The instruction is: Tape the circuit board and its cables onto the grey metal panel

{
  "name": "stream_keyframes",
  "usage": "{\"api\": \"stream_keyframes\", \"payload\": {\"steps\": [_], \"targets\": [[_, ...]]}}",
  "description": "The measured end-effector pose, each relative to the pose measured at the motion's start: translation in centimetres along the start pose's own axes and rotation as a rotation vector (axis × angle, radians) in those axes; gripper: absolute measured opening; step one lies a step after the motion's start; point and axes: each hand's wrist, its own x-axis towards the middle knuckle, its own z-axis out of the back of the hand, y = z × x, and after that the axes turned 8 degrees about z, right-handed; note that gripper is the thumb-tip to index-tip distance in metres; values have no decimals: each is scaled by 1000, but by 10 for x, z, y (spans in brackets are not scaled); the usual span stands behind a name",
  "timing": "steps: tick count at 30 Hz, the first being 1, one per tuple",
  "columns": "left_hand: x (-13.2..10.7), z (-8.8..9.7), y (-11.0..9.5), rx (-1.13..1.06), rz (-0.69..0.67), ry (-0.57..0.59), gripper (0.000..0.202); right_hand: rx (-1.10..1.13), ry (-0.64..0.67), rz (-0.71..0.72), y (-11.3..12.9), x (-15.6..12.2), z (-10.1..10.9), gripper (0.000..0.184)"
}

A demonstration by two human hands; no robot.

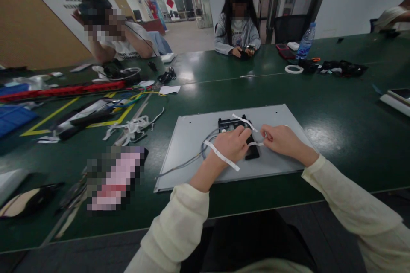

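Gently, I'd ease the white strip [256, 143] over the black device [253, 152], right hand [278, 138] pinching the strip's end, left hand [231, 143] curled, its grip hidden.

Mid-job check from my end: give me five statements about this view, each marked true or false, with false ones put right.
1. A black rectangular object lies on the pale grey rectangular board. True.
2. The right hand has curled fingers. True.
3. The left hand is off the board. False: the left hand is above the board, partly hiding the black object.
4. The clear plastic bottle with a blue label stands upright. True.
5. The tangle of white ties lies on the board. False: it lies on the green tabletop.
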Motion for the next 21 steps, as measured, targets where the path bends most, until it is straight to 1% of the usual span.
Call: {"api": "stream_keyframes", "payload": {"steps": [2, 4, 9, 14, 18, 21], "targets": [[1, -2, 1, 10, 30, -23, 26, 0, -7, -13, -1, 1, -1, 16], [2, -4, 1, 24, 27, -30, 25, 2, 3, -19, 0, 1, -1, 16], [4, -8, -1, 61, -41, -32, 21, -16, 51, 2, 2, 3, -2, 17], [6, -6, -5, 63, -88, -17, 19, -68, 94, 11, 4, 5, -1, 19], [6, -5, -4, 64, -89, -31, 21, -87, 109, 25, 2, 4, 3, 18], [4, -6, -2, 68, -61, -50, 21, -96, 113, 20, 0, 2, 6, 15]]}}
